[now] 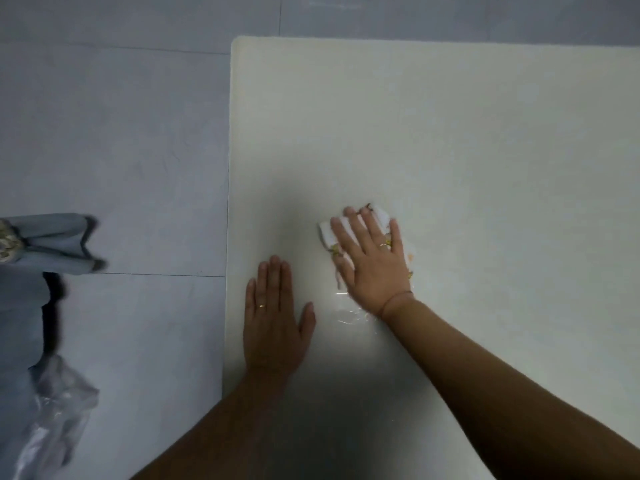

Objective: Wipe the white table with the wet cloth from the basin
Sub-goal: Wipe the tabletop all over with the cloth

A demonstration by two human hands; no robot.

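Step in hand: wiping. Your right hand (pixel 372 261) presses the cloth (pixel 325 233) flat, grip released, near the table's (pixel 450 133) left edge. Your left hand (pixel 273 323) rests flat beside it, grip released. Next, likely: sweep toward the far edge with even pressure.

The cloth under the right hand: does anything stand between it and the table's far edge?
Nothing visible does. The right hand presses the cloth flat; the left hand rests on the table nearer, off that path.

table (pixel 450 133): smooth, white, faintly glossy, wet sheen
cloth (pixel 327 233): soft white fabric
floor (pixel 121 133): smooth grey tiles
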